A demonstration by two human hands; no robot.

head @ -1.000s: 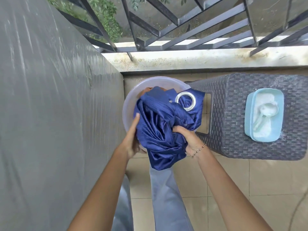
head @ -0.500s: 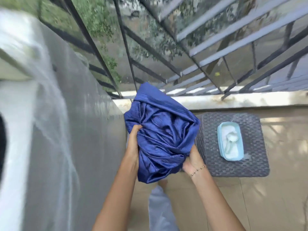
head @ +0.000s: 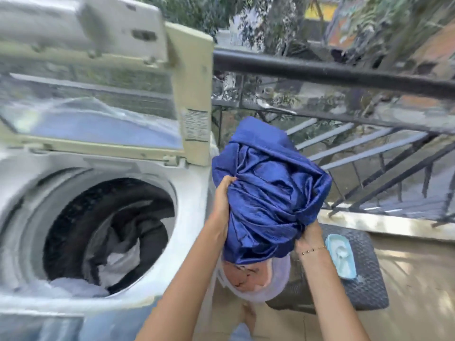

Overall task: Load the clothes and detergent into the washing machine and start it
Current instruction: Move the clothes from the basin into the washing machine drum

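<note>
Standing at the washing machine [head: 187, 217], we see its lid [head: 98, 77] raised at about ten o'clock and the open drum [head: 108, 232] at nine o'clock, with dark and pale clothes already lying inside. Held up at the centre, just right of the machine's rim and not yet over the opening, is the bundled blue cloth [head: 268, 188], shiny and satin-like. We judge it light and soft but slippery, so it wants a grip from both sides with the loose folds gathered in, or a tail may slide out and drop. Below it, at six o'clock, sits a pale plastic basin [head: 256, 284] on the floor. At four o'clock a dark woven stool [head: 364, 286] carries the open blue detergent tub [head: 341, 257], a scoop seemingly resting in the powder. Our left hand [head: 222, 193] is clenched into the cloth's left side, and our right hand [head: 307, 236], a bead bracelet at the wrist, grasps its lower right edge.
</note>
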